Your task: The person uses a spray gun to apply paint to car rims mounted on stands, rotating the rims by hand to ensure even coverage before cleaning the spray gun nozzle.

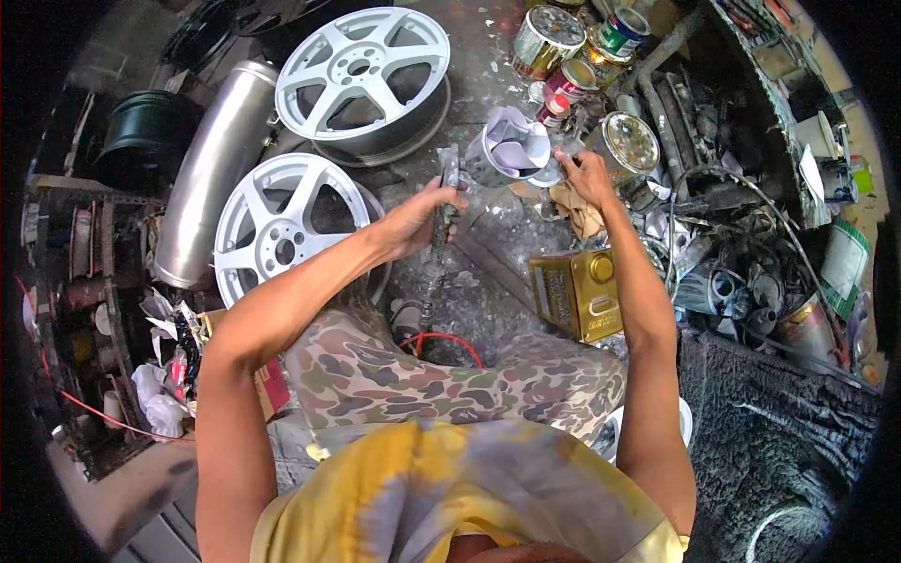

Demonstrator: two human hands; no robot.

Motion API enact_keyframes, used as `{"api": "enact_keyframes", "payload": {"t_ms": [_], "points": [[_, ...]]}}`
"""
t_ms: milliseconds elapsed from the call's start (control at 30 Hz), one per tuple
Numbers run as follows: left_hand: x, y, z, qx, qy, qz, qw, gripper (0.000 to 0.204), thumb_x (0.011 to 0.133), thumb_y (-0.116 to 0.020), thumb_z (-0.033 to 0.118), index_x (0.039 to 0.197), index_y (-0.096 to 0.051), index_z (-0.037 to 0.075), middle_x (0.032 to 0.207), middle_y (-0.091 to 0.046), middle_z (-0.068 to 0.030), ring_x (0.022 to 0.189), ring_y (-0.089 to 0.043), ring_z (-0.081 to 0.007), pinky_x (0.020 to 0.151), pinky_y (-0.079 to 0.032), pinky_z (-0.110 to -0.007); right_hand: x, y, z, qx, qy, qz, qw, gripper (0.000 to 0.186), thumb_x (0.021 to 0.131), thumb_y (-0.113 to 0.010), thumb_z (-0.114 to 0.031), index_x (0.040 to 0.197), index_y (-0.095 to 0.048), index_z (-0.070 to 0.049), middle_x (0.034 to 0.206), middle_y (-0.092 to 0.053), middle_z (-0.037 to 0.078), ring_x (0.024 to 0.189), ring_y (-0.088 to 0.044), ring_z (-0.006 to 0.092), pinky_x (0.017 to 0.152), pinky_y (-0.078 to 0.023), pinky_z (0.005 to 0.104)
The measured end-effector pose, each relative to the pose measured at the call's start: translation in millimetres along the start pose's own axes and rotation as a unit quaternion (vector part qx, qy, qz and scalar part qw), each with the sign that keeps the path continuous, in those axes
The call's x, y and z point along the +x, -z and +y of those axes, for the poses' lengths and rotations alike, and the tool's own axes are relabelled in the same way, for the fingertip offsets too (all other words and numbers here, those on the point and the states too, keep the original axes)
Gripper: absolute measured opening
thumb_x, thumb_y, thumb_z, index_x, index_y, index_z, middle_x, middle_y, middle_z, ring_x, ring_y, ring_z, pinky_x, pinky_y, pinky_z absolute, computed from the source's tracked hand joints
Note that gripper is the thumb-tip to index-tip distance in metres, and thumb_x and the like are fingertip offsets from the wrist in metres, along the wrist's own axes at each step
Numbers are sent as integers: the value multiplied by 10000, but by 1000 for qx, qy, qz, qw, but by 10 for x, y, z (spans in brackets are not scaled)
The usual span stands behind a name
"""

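Note:
My left hand (424, 218) is closed around a paint-caked spray gun (447, 174), held upright in front of me. A hose fitting appears to run down from its lower end. Just right of the gun is a white-grey paint pot (490, 161) with grey-lilac paint and crumpled-looking pale material inside. My right hand (587, 178) is to the right of the pot, its fingers pinched together by a small pale, roundish thing (547, 174). What the fingers hold is too unclear to name.
Two pale-painted wheel rims (361, 68) (284, 246) lie at left beside a silver cylinder (214, 178). Paint cans (549, 30) and an opened tin (627, 145) stand far right. A gold rectangular can (577, 293) is by my right knee. A red hose (441, 336) curves between my legs.

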State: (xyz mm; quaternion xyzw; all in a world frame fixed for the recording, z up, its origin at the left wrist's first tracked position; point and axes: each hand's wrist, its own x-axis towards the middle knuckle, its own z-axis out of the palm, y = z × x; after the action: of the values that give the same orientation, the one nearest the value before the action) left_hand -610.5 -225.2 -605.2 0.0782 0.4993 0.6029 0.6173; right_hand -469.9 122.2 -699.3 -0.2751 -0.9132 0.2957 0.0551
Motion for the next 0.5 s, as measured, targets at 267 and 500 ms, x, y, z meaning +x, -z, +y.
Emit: {"api": "enact_keyframes", "payload": {"t_ms": [267, 500], "points": [[4, -14, 1, 3, -2, 5, 1000, 453, 871, -658, 219, 1296, -511, 161, 1100, -530, -38, 925, -508, -164, 770, -430, -338, 18, -84, -81, 14, 100, 122, 987, 528, 978, -657, -450, 829, -676, 56, 860, -663, 318, 879, -652, 474, 785, -490, 533], [-22, -8, 25, -2, 3, 2, 1000, 458, 874, -655, 222, 1300, -505, 150, 1079, -519, -40, 915, -495, -168, 769, -425, -341, 65, -70, -175, -14, 3, -18, 1000, 466, 980, -665, -393, 907, -669, 67, 878, -663, 322, 868, -658, 486, 773, -501, 537]]}}
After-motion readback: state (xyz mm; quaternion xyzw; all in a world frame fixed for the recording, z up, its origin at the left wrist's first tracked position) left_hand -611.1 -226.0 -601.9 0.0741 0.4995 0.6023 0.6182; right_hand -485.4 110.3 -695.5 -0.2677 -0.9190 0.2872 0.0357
